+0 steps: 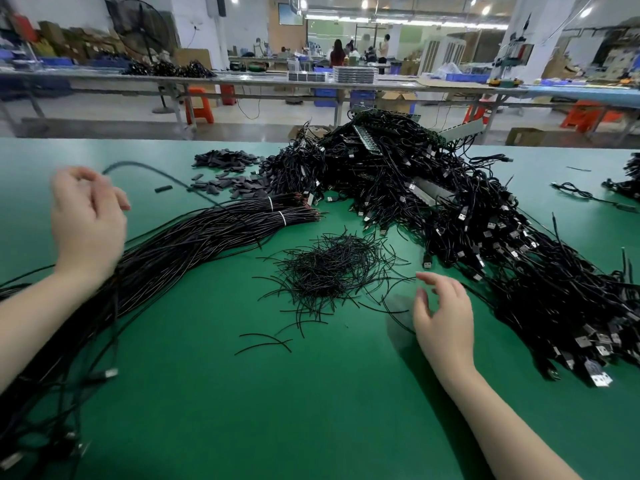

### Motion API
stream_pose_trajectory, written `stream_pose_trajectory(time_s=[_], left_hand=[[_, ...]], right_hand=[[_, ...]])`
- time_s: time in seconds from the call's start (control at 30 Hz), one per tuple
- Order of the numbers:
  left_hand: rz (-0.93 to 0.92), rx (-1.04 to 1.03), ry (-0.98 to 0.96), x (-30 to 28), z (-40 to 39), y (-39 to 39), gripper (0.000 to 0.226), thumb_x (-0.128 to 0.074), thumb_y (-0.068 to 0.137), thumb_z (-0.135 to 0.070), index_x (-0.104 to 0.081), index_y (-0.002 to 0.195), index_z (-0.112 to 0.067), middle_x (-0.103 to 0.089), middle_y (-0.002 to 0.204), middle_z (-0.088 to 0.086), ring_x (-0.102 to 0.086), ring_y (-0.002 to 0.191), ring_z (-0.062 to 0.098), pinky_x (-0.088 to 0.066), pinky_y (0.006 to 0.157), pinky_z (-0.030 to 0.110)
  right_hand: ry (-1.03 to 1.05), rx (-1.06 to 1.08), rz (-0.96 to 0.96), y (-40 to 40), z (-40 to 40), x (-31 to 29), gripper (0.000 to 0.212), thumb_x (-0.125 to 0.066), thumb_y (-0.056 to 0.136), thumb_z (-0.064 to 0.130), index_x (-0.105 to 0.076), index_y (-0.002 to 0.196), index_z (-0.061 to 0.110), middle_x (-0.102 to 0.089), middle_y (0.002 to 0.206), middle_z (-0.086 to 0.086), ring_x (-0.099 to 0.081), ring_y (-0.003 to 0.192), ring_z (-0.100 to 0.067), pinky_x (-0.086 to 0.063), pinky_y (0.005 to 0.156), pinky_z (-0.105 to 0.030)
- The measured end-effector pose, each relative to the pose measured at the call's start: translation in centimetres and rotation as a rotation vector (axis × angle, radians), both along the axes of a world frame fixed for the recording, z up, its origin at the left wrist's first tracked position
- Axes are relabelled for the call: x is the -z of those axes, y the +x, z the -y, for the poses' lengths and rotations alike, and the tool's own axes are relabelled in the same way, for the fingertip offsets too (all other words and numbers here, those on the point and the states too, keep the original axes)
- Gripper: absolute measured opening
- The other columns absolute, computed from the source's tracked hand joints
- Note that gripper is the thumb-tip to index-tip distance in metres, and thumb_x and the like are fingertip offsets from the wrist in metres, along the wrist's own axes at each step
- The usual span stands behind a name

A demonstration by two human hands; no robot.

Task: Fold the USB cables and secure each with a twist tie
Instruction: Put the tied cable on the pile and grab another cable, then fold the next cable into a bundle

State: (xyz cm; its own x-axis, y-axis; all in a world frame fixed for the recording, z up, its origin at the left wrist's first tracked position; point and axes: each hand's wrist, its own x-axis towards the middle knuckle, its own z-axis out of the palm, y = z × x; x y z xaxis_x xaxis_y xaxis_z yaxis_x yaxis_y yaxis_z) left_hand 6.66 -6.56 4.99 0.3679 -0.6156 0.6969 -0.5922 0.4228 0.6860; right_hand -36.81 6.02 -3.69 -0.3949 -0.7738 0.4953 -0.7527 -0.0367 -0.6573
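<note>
Green matte worktop [214, 393], wide, covered in black cabling.

Left hand [86, 216] raised over the left side, blurred, fingers curled; thin black cable [166, 174] arcing away from the fingertips toward the centre. Looks pinched, but too blurred to confirm grip.

Right hand [445, 317] low at centre-right, fingers loosely spread and relaxed, grasping nothing, hovering just beside the loose heap of short black twist ties [329, 268]. A few stray ties lying nearer the front edge.

Long bundle of straight black USB cables [180, 244] running from lower left under the left forearm up to centre, bound at the far end by two white bands [282, 218]. Some plug ends visible at lower left, blurred.

Big tangled pile of black USB cables with silver plugs [450, 209] filling right side, spilling toward the front right corner.

Scatter of small flat dark grey pieces [235, 181] at the back, left of the big pile.

Separate black cable [588, 197] lying alone at far right.

Background: long benches, blue bins, orange stools, people standing far back.
</note>
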Motion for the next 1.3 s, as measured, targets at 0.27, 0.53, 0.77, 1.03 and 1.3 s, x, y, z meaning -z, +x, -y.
stream_pose_trajectory(time_s=[0.27, 0.53, 0.77, 1.03, 1.3], left_hand=[[0.263, 0.366, -0.05, 4.2, -7.6, -3.2, 0.011, -0.031, 0.102, -0.052, -0.032, 0.11, -0.045, -0.064, 0.082, -0.013, -0.056, 0.054, 0.003, -0.043, 0.054, 0.035], [0.502, 0.222, 0.367, 7.0, -10.3, 1.0, 0.029, -0.063, 0.092, -0.028, -0.047, 0.096, -0.051, -0.066, 0.073, -0.014, -0.062, 0.066, 0.001, -0.05, 0.06, 0.031], [0.594, 0.234, 0.503, 6.1, -10.5, 5.2, 0.007, -0.061, 0.09, -0.047, -0.06, 0.097, -0.045, -0.069, 0.076, -0.026, -0.064, 0.066, -0.004, -0.05, 0.07, 0.02], [0.648, 0.357, 0.604, 4.3, -12.5, 1.5, 0.013, -0.052, 0.091, -0.046, -0.064, 0.088, -0.049, -0.068, 0.075, -0.027, -0.064, 0.07, -0.007, -0.049, 0.071, 0.018], [-0.136, 0.731, 0.727, 1.9, -11.7, -6.8, 0.008, -0.06, 0.097, -0.023, -0.056, 0.095, -0.016, -0.051, 0.065, -0.004, -0.043, 0.05, 0.011, -0.043, 0.057, 0.03]], right_hand=[[0.229, -0.843, -0.197, 18.7, 0.7, -9.1, 0.095, -0.073, 0.084, 0.031, -0.009, 0.154, 0.024, -0.021, 0.16, -0.001, -0.061, 0.112, -0.022, -0.044, 0.103, -0.041], [0.002, -0.831, -0.404, 20.2, 2.6, -23.1, 0.024, -0.054, 0.098, 0.033, -0.061, 0.084, 0.015, -0.054, 0.071, 0.01, -0.045, 0.055, 0.0, -0.041, 0.051, -0.013], [-0.181, -0.462, -0.003, 15.3, 3.3, -28.3, 0.022, -0.039, 0.103, 0.016, -0.058, 0.114, 0.012, -0.055, 0.081, 0.009, -0.043, 0.054, 0.001, -0.037, 0.048, -0.01], [-0.148, -0.219, -0.077, 3.5, 0.2, -28.4, 0.017, -0.047, 0.097, 0.03, -0.062, 0.098, 0.023, -0.049, 0.066, 0.009, -0.043, 0.038, 0.004, -0.033, 0.034, -0.011], [0.647, 0.343, -0.665, -12.9, -7.8, -14.4, 0.04, -0.073, 0.075, 0.036, -0.037, 0.084, 0.023, -0.041, 0.08, -0.011, -0.052, 0.071, -0.034, -0.049, 0.068, -0.041]])
